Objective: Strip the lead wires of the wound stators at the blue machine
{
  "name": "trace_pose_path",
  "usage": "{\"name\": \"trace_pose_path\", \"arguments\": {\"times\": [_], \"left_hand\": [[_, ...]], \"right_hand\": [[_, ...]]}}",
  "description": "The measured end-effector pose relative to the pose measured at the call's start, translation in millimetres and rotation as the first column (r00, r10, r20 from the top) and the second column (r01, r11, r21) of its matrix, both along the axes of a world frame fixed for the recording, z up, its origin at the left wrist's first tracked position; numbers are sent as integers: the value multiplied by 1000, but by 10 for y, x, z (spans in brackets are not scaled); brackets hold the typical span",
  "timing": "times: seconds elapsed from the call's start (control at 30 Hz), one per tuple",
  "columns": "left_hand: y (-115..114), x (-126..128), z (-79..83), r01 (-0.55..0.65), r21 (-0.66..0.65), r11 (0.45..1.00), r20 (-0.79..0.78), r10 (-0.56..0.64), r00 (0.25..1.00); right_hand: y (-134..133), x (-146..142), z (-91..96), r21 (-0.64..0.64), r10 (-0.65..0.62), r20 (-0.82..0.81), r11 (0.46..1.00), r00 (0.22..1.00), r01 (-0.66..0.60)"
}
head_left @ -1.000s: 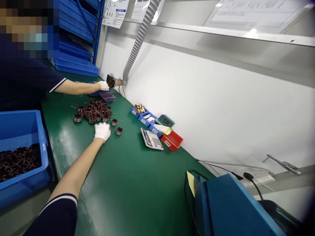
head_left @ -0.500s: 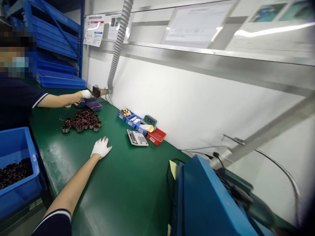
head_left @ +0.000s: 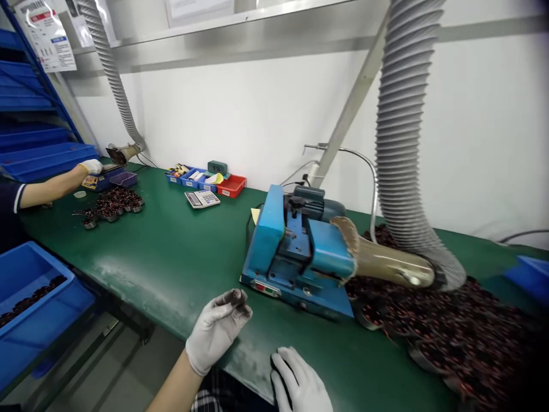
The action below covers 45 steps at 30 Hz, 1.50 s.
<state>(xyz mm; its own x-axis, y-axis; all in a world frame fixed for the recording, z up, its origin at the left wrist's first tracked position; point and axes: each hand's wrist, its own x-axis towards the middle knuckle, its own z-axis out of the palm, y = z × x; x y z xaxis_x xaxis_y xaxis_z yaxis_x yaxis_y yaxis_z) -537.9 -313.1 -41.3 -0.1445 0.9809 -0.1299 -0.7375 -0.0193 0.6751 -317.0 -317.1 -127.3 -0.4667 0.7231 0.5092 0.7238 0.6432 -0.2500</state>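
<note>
Head view: left white-gloved hand (head_left: 215, 333), fingers curled and parted, above the green surface (head_left: 158, 274); blue metal machine (head_left: 295, 246) beyond; right white-gloved hand (head_left: 303, 384) cut off below, palm hidden, grip cannot be told; dark reddish metal-rimmed coils (head_left: 454, 335) heaped rightmost, partly lost in shadow.

Bright light; glare on green tabletop (head_left: 171, 246); right edge dark, right-hand bin (head_left: 530, 278) blurred.

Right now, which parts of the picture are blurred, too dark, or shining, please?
Head view: the blue bin at the right edge looks blurred; head view: darkness covers the lower right corner, over part of the pile of wound parts; head view: a bright glint shows on the tan nozzle; head view: the left hand looks fairly clear.
</note>
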Motion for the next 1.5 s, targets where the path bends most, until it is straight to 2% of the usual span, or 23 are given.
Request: {"name": "trace_pose_path", "arguments": {"times": [0.07, 0.13, 0.23, 0.33, 0.47, 0.63, 0.77, 0.8, 0.87, 0.93, 0.97, 1.0, 1.1, 1.13, 1.17, 1.23, 1.3, 1.33, 1.4, 1.5], "left_hand": [[-51, 220, 41, -14, -27, 1000, 11, 15, 1000], [-97, 425, 26, -45, -65, 997, -29, 43, 999], [-143, 692, -87, -86, -127, 988, -190, 61, 980], [-123, 859, -254, -106, -193, 976, -436, 11, 900], [10, 938, -407, -105, -229, 968, -707, -91, 701], [130, 944, -395, -56, -203, 978, -867, -153, 475], [153, 920, -414, -21, -184, 983, -938, -169, 302], [156, 919, -434, -11, -174, 985, -953, -166, 256], [162, 936, -486, 26, -138, 990, -978, -141, 153], [169, 996, -536, 81, -90, 993, -993, -95, 64], [175, 1046, -556, 120, -68, 990, -997, -70, 15], [184, 1111, -570, 168, -48, 985, -998, -39, -58], [245, 1389, -580, 330, -56, 942, -909, 89, -408], [278, 1502, -576, 374, -75, 924, -854, 134, -503], [317, 1620, -570, 405, -92, 910, -811, 168, -561], [410, 1853, -557, 447, -104, 889, -790, 199, -580], [506, 2057, -548, 477, -105, 873, -787, 220, -576], [549, 2144, -545, 487, -106, 867, -783, 229, -578], [614, 2291, -545, 503, -104, 858, -776, 247, -581], [668, 2493, -551, 540, -104, 835, -768, 277, -577]], "right_hand": [[-22, 86, 42, 72, 35, 71, 997, 997, -40], [-78, 136, 115, 79, 18, 67, 997, 998, -23], [-199, 175, 213, -21, -18, -47, 1000, 999, 17], [-297, 204, 269, -112, -46, -164, 993, 985, 28], [-357, 240, 380, -126, -86, -204, 990, 975, 61], [-446, 397, 615, -147, -138, -330, 985, 934, 93], [-604, 894, 608, -204, -294, -450, 953, 843, 224], [-649, 1068, 564, -227, -359, -468, 932, 807, 283], [-718, 1416, 459, -271, -537, -474, 843, 698, 464], [-730, 1701, 374, -219, -660, -379, 745, 649, 630], [-709, 1799, 351, -177, -718, -267, 692, 642, 700], [-670, 1864, 343, -143, -749, -152, 662, 645, 736], [-489, 1893, 379, -119, -732, 165, 651, 661, 750], [-427, 1874, 398, -130, -708, 232, 657, 667, 742], [-373, 1855, 416, -140, -687, 275, 664, 673, 735], [-314, 1851, 450, -170, -656, 261, 691, 709, 702], [-333, 1911, 494, -212, -653, 95, 724, 751, 657], [-370, 1962, 526, -239, -673, -22, 722, 739, 650], [-479, 2082, 615, -332, -741, -253, 671, 622, 664], [-660, 2232, 766, -545, -806, -518, 570, 287, 615]]}}
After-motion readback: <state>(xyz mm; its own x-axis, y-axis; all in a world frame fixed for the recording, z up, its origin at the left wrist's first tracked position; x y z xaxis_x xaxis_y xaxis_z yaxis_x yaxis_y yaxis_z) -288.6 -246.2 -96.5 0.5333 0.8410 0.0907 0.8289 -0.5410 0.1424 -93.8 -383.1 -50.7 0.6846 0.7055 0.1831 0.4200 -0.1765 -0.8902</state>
